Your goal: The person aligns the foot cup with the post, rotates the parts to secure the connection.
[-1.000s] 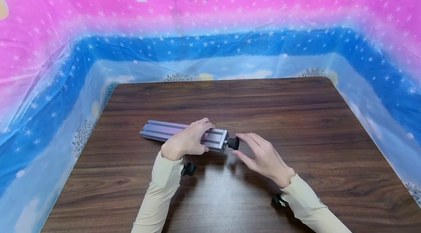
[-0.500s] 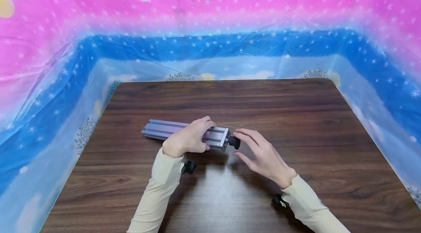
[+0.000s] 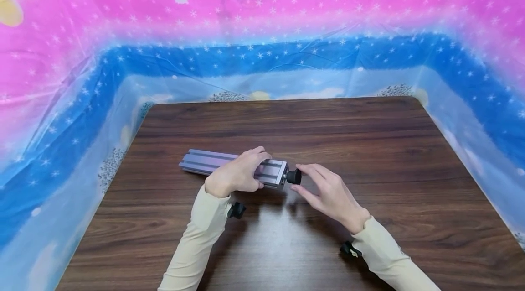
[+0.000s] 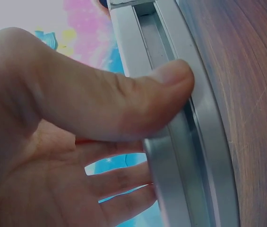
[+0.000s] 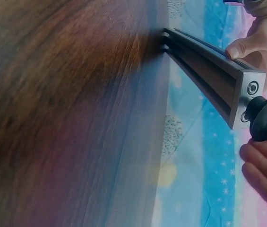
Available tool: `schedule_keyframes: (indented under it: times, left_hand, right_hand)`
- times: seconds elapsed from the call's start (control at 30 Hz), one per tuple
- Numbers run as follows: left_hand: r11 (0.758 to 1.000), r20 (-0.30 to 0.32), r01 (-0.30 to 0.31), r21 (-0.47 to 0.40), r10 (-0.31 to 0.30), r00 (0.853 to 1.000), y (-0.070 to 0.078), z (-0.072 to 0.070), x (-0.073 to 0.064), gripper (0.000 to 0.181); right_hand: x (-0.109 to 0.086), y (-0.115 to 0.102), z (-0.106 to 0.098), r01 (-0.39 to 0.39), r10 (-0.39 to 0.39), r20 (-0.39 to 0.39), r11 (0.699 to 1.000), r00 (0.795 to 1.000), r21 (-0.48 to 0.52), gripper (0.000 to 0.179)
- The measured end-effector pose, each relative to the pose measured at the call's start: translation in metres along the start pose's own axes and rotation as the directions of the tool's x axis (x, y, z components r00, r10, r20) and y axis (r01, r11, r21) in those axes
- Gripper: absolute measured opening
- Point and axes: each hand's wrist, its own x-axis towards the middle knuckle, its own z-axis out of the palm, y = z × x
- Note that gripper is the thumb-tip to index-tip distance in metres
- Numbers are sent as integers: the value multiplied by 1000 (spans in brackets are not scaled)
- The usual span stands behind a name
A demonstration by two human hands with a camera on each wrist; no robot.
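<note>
My left hand point(image 3: 238, 173) grips a silver aluminium profile point(image 3: 205, 161) from above, fingers over the far side and thumb along the near side. In the left wrist view the thumb presses across the slotted face of the profile point(image 4: 204, 156). A black levelling foot point(image 3: 293, 176) on a short metal stud sticks out of the profile's right end plate point(image 5: 246, 97). My right hand point(image 3: 330, 195) pinches the foot between thumb and fingertips. In the right wrist view its fingers curl around the rim of the black foot point(image 5: 264, 124).
The dark wood table point(image 3: 369, 136) spreads out under both hands. A pink and blue snowflake-print cloth point(image 3: 262, 58) hangs around its back and sides. Black wrist mounts point(image 3: 237, 210) show below each cuff.
My right fingertips loosened and shifted around the foot half a second ago, and now close on it again. The left hand keeps its grip, and the profile stays nearly in place.
</note>
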Motion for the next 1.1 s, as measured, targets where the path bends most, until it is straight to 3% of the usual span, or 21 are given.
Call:
schedule_keyframes:
  times: [0.27, 0.43, 0.57, 0.67, 0.77, 0.93, 1.1]
  left_hand:
    - [1000, 1, -4, -5, 4, 1000, -1, 2, 2, 56]
    - [1000, 1, -11, 1, 11, 1000, -1, 2, 2, 56]
    - [1000, 7, -4, 4, 4, 1000, 0, 0, 2, 56]
    - [1000, 11, 7, 6, -7, 1000, 0, -1, 1, 55]
    - [1000, 8, 2, 5, -2, 1000, 0, -1, 0, 54]
    - [1000, 3, -3, -2, 3, 1000, -1, 0, 1, 54]
    - [1000, 3, 0, -1, 0, 1000, -1, 0, 1, 55]
  right_hand:
    - [2, -1, -1, -110, 110, 28, 994, 994, 9, 40]
    - [1, 0, -5, -173, 174, 114, 985, 978, -20, 46]
    - [1, 1, -10, -71, 70, 161, 997, 984, -2, 62]
    - [3, 1, -9, 53, -54, 128, 998, 990, 15, 62]
    - [4, 2, -6, 122, -124, 78, 992, 989, 27, 58]
    - [4, 3, -3, 144, -145, 37, 989, 989, 44, 51]
    - [4, 2, -3, 104, -104, 11, 994, 994, 34, 43]
